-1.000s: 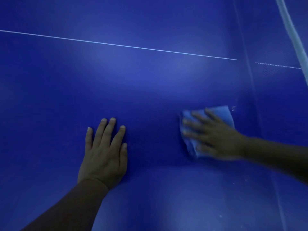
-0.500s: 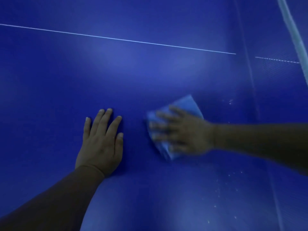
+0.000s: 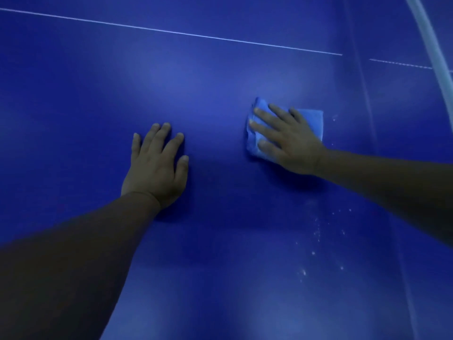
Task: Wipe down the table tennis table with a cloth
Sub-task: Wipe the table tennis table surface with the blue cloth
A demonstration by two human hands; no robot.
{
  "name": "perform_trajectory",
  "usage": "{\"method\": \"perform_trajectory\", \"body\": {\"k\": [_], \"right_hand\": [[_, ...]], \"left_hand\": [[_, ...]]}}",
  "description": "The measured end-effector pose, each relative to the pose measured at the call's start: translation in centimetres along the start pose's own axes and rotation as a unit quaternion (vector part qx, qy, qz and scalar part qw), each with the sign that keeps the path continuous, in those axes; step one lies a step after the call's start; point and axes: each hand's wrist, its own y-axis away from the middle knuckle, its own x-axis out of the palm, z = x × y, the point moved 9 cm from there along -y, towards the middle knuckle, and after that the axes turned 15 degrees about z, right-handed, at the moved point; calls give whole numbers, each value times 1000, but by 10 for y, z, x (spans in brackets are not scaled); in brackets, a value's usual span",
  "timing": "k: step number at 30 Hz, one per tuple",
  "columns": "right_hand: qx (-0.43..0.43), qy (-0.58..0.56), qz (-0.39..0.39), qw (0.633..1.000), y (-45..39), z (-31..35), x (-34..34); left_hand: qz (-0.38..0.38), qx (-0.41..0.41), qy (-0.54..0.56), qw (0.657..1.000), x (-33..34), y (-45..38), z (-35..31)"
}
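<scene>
The blue table tennis table [image 3: 220,77] fills the view, crossed by a thin white line [image 3: 171,32] at the far side. My right hand [image 3: 289,139] lies flat, fingers spread, pressing a folded light blue cloth [image 3: 315,121] onto the table right of centre. The cloth shows past my fingertips and behind my hand. My left hand [image 3: 157,168] rests palm down on the bare table to the left, fingers apart, holding nothing.
The net [image 3: 360,69] stands along the right side, with its white top band [image 3: 431,45] running down the upper right corner. Small white specks [image 3: 316,231] dot the table surface below my right forearm.
My right hand swept the cloth left toward my left hand, then back to the right and a little farther away. My left hand stayed planted on the table.
</scene>
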Motion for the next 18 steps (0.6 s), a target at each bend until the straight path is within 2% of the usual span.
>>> {"method": "perform_trajectory", "body": {"k": [3,6,9,10,14,16,18], "right_hand": [[-38,25,-6,999,86,50,34],[-115,29,27,993,174,114,73],[-160,46,71,984,185,124,75],[-141,56,73,986,174,117,68],[54,-34,36,997,138,75,43],[81,-46,35,995,150,85,49],[46,-14,30,998,191,117,67]], "left_hand": [[17,3,33,999,0,-1,2],[40,33,74,996,1,22,-1],[47,76,46,995,12,89,-13],[48,92,33,994,19,115,-19],[55,135,-15,989,50,208,-33],[67,147,-34,986,66,242,-39],[77,168,-35,982,78,266,-44]]}}
